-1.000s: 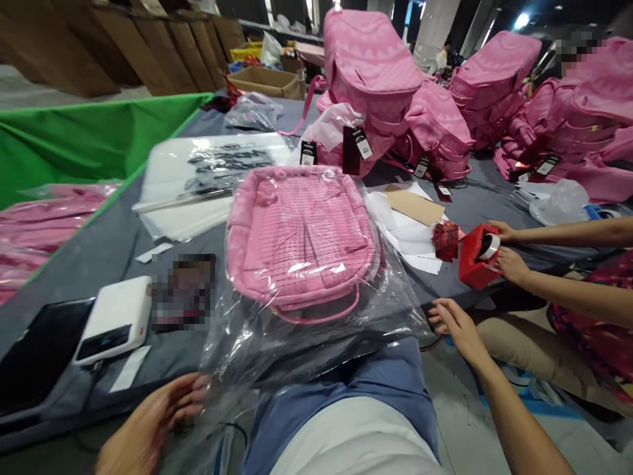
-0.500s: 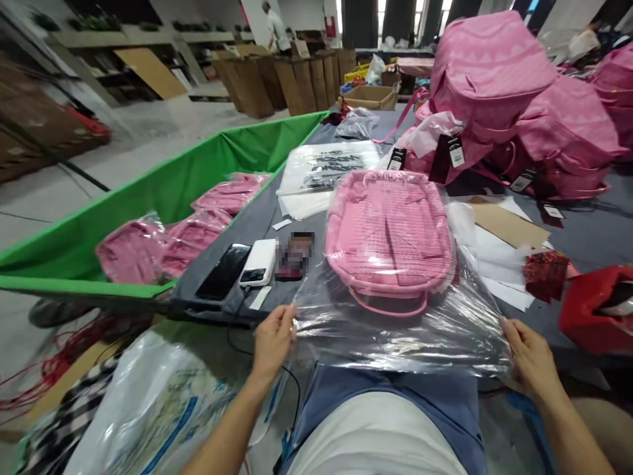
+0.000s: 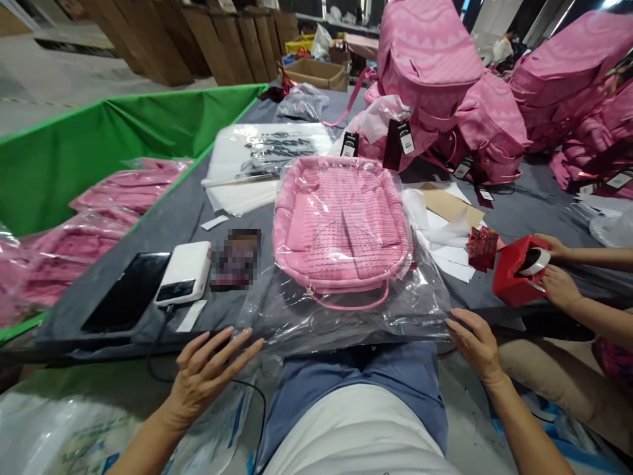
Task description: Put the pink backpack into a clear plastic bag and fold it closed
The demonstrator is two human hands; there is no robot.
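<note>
A pink backpack (image 3: 341,224) lies on the table inside a clear plastic bag (image 3: 356,323), its looped handle toward me. The bag's loose end spreads flat to the table's front edge. My left hand (image 3: 210,369) is open with fingers spread, just off the bag's near left corner. At the near right corner, my right hand (image 3: 475,343) is open, its fingertips at or close to the plastic edge; I cannot tell whether they touch.
Left are a black phone (image 3: 127,290), white power bank (image 3: 184,274) and blurred item (image 3: 236,259). Printed plastic bags (image 3: 267,155) lie behind. A co-worker's hands (image 3: 561,277) hold a red tape dispenser (image 3: 519,270). Pink backpacks (image 3: 425,59) are piled behind; a green-sided bin (image 3: 143,132) holds bagged ones.
Both hands have let go of the bag's edge, and the plastic has dropped from taut to slack on the table. The view has turned right; a co-worker's hands now show at the tape dispenser.
</note>
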